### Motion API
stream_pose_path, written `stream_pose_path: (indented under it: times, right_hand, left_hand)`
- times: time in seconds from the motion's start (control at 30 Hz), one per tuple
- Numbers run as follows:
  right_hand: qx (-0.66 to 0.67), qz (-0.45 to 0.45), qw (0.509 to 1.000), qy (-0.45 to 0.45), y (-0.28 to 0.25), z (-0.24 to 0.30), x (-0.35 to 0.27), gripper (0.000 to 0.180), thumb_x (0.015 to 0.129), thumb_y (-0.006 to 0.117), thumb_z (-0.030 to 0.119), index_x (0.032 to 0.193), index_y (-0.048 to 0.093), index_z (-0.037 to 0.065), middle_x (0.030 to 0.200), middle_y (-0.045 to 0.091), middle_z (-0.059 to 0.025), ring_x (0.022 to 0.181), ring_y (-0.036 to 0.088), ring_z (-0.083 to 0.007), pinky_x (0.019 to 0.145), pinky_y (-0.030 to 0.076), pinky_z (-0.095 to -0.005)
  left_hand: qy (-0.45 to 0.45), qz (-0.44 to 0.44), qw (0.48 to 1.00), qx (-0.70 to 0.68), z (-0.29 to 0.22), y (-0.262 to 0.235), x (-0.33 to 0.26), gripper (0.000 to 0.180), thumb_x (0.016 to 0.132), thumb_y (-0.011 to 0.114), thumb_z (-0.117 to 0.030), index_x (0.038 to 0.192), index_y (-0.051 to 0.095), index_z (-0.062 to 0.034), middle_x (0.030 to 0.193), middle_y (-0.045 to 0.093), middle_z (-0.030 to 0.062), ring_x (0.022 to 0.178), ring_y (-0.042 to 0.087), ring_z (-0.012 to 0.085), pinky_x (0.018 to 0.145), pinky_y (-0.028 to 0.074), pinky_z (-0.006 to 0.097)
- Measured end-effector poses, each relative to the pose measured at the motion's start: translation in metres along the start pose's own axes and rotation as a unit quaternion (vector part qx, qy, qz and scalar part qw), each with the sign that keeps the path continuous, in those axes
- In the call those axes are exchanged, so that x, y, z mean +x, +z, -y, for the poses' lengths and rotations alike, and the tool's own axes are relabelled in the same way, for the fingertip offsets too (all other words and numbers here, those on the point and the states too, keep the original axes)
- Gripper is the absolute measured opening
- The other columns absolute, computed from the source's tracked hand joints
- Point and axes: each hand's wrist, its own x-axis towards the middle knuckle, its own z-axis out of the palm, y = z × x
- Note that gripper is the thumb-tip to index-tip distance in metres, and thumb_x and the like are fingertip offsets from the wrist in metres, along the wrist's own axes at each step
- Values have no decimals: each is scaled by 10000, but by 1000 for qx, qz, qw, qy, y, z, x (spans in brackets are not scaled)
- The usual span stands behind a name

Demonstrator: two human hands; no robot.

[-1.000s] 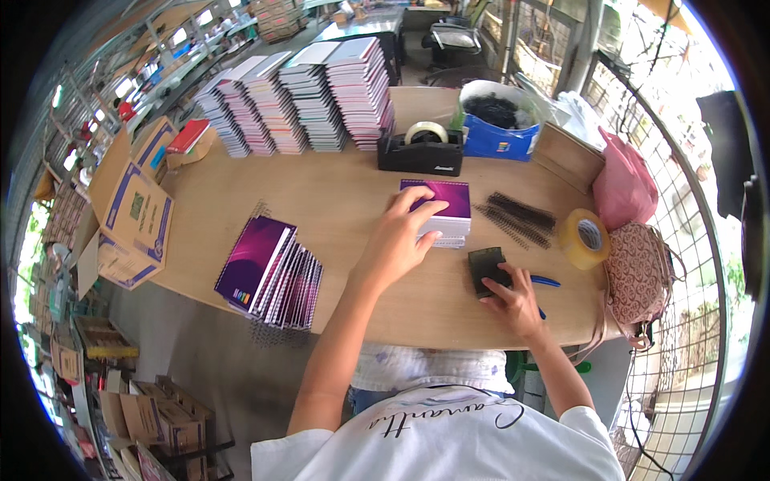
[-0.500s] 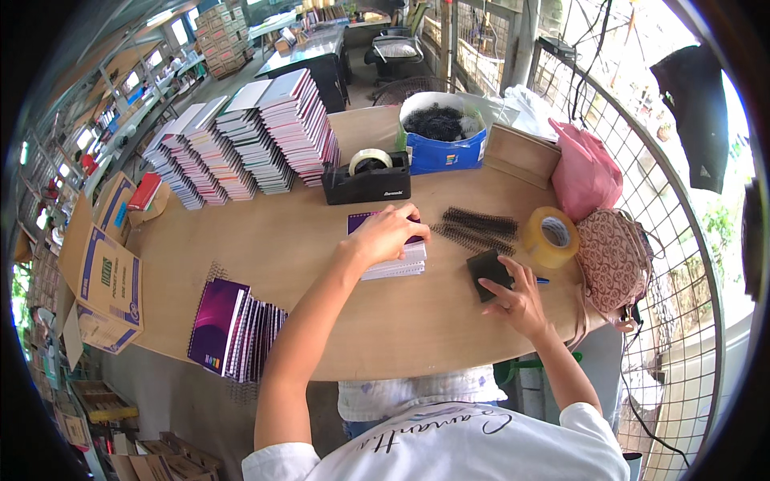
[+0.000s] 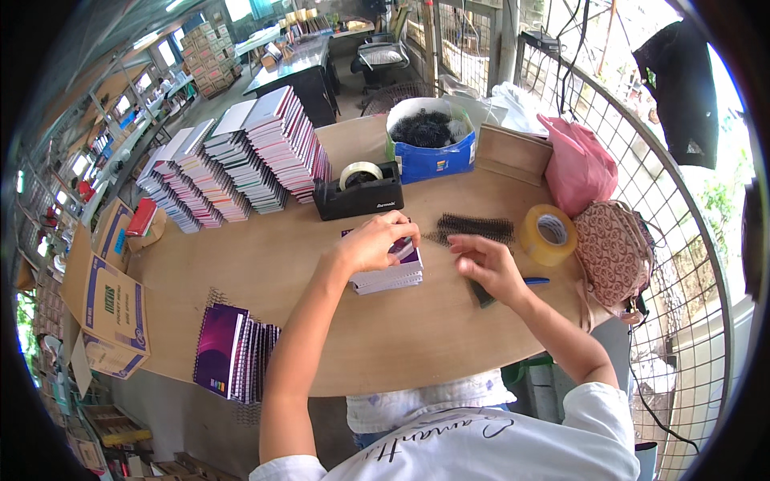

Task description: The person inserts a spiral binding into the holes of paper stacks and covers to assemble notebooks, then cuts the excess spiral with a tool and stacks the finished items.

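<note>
A small stack of purple-covered notebooks [image 3: 383, 279] with white page edges lies at the middle of the table. My left hand [image 3: 375, 243] is over its top, fingers and thumb curled onto the right edge of the uppermost notebook. To the right, my right hand [image 3: 491, 268] hovers with thumb and fingers apart, nothing visible between them. Partly beneath that hand lies a flat black block [image 3: 483, 297], mostly hidden by it. Dark wire binding coils [image 3: 477, 228] lie just beyond. A blue pen [image 3: 536, 280] shows beside my right wrist.
Spiral-bound purple notebooks [image 3: 228, 349] sit at the near left edge. An open carton [image 3: 116, 309] stands far left. Tall notebook stacks [image 3: 281, 140], a black tape dispenser [image 3: 358, 197] and a blue tub of coils [image 3: 433, 160] line the back. Clear tape [image 3: 549, 235] and bags [image 3: 616, 256] are right.
My right hand has come off the black block and moved left toward the notebook stack. My left hand stays on the stack, its fingers shifted on the top notebook. The whole view has tilted slightly.
</note>
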Motion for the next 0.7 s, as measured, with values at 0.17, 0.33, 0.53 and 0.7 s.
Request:
stream_pose_path:
  times: [0.17, 0.33, 0.53, 0.7]
  right_hand:
    - [276, -17, 898, 344, 34, 41, 76, 691, 951, 612, 471, 1308, 391, -78, 1082, 635, -268, 837, 697, -324, 778, 599, -390]
    - [142, 20, 969, 200, 50, -2, 105, 481, 935, 671, 244, 1206, 372, -17, 1064, 592, -210, 852, 661, -268, 725, 604, -368]
    - [79, 19, 979, -187, 54, -33, 26, 314, 885, 699, 57, 1107, 479, 26, 961, 596, -66, 875, 614, -152, 720, 546, -292]
    - [-433, -98, 890, -98, -20, -56, 50, 117, 743, 758, 122, 829, 702, 66, 1006, 608, -130, 981, 578, -345, 784, 505, -454]
  left_hand:
    - [-112, -130, 973, -153, 3, 1, -15, 603, 757, 597, 67, 1310, 442, -119, 1038, 639, 111, 1027, 644, 283, 848, 517, 368]
    - [8, -260, 962, -82, -8, 26, -33, 837, 786, 761, -46, 1469, 283, -119, 1045, 616, 104, 1021, 631, 232, 844, 515, 373]
    - [-73, -511, 794, -322, -31, 69, -94, 820, 853, 721, -40, 1526, 256, -92, 1061, 576, 106, 936, 585, 187, 836, 496, 325]
    - [-83, -511, 839, -170, -30, 148, -129, 498, 918, 654, -51, 1392, 499, -58, 1048, 553, 72, 879, 547, 151, 756, 479, 255]
